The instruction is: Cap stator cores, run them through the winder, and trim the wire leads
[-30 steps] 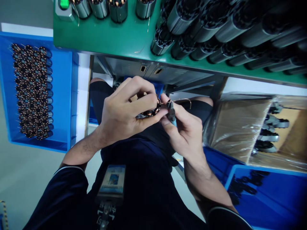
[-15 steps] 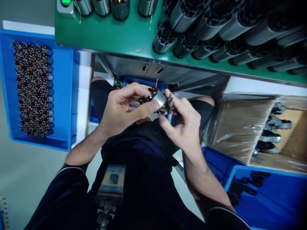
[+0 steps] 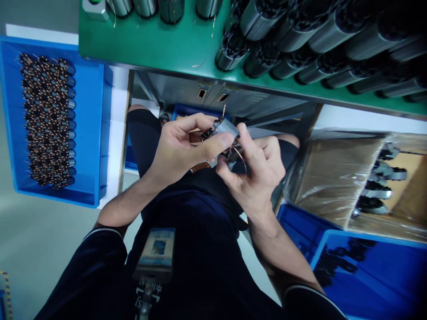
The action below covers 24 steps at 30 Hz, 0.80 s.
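Over my lap, my left hand (image 3: pixel 190 149) is closed around a motor stator (image 3: pixel 227 127), a silvery metal cylinder with black end parts and copper wire. Its thumb lies along the metal side. My right hand (image 3: pixel 255 164) is at the stator's right end, index fingertip against the edge and thumb below, fingers closed on it. A copper wire (image 3: pixel 240 159) curves out beside the right fingers, and another short strand sticks up from the far end. Part of the stator is hidden behind the fingers.
A green worktop (image 3: pixel 143 46) ahead carries rows of metal cylinders (image 3: pixel 258 20). On the left, a blue bin (image 3: pixel 88 133) holds stacked stators (image 3: pixel 48 120). To the right are a plastic-lined box (image 3: pixel 336 178) with metal parts and a blue bin (image 3: pixel 383 275) with black parts.
The blue-handled tool seen earlier in my right hand no longer shows. My right fingers have moved onto the stator's end, and a curved copper wire now shows there. The stator has turned slightly.
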Available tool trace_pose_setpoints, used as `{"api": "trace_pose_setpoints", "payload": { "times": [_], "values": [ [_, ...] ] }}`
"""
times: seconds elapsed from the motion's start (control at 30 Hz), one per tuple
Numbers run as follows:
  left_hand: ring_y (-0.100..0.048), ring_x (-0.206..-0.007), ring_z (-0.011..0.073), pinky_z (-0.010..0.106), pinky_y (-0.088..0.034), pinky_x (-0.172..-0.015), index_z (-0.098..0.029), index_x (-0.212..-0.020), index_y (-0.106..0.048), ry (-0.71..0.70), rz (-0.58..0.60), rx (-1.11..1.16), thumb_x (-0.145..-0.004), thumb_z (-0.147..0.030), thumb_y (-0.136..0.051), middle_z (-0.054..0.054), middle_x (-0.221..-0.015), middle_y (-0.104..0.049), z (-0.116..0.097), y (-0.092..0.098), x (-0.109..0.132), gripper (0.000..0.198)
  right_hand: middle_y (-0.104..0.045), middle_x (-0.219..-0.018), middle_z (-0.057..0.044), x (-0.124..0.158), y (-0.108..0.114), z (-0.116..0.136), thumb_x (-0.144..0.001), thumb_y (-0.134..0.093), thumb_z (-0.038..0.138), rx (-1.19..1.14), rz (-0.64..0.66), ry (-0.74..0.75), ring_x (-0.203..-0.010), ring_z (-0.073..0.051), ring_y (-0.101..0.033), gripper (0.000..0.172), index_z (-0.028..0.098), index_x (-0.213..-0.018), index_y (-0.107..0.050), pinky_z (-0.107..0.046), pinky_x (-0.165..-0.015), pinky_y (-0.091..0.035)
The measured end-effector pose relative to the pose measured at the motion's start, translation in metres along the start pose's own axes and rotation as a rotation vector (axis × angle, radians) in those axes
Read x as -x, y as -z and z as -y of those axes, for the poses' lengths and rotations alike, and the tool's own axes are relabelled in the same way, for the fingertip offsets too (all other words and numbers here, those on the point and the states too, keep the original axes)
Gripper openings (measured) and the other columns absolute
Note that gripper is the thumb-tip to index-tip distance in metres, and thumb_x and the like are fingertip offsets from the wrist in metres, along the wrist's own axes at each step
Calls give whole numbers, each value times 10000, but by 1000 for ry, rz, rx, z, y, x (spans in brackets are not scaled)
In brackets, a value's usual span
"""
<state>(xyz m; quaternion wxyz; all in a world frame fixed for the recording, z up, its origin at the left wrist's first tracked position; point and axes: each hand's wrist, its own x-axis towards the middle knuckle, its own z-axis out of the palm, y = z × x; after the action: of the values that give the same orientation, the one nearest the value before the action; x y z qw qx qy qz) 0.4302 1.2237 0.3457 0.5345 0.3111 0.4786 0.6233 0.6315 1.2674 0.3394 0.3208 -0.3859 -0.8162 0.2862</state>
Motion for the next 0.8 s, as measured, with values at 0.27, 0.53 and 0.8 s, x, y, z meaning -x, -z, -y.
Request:
{"api": "trace_pose_setpoints", "payload": {
  "times": [0.27,0.53,0.8],
  "values": [
    [-694,-767,105,241,-621,-629,-204,-883,-767,9,-7,-45,-966,-574,-1034,25,-983,-783,2,1,0,464,-649,-902,-42,-1,1,-3,-1200,-746,419,-113,83,-7,-797,-219,-568,551,403,-1750,-733,-369,-733,-606],
    [-850,-963,154,237,-707,-804,-190,-928,-800,-330,-262,-396,-967,-295,-974,79,-1151,-863,16,13,-8,207,-883,-1348,-93,1,-16,-22,-1140,-785,341,-297,307,-221,-1036,-223,-821,571,286,-1709,-777,-374,-977,-709],
    [-800,-1085,268,422,-657,-912,-316,-974,-837,-689,-439,-939,-918,-387,-974,49,-1196,-886,-19,85,-67,164,-883,-1478,-117,11,-29,-52,-1138,-791,544,-523,377,-517,-1469,-322,-828,722,253,-1789,-681,-647,-1417,-553]
  ]
}}
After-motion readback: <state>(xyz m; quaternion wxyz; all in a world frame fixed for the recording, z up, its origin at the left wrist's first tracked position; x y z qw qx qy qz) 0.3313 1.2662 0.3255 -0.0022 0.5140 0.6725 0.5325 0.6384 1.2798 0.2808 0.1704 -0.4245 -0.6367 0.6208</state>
